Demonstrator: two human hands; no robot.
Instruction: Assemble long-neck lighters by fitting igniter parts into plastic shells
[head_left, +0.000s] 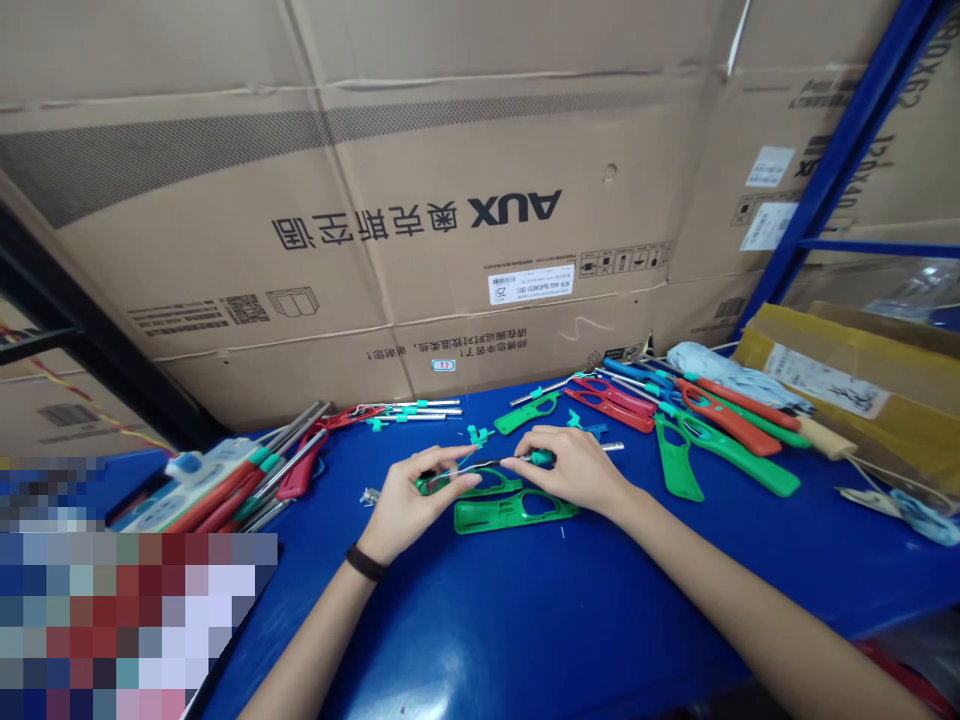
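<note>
Over the blue table, my left hand [405, 500] is closed in a pinch, its fingers curled round a small part with green and dark bits showing. A thin wire [474, 467] with a dark end runs from there to the fingertips of my right hand [574, 467], which pinch it. A dark green piece [541, 457] shows at the right fingers, and a metal tube end sticks out behind that hand. Just under both hands lies an open green plastic lighter shell half [487, 517], with another green shell [499, 482] behind it, partly hidden. A small teal clip [478, 436] lies beyond.
Metal tubes with teal fittings [409, 410] lie at the back. Green and red lighter shells [679, 460] are piled right, near a yellow-taped box [817, 375]. At left, lighter parts rest beside a white power strip [214, 460]. A large carton [420, 150] walls the back.
</note>
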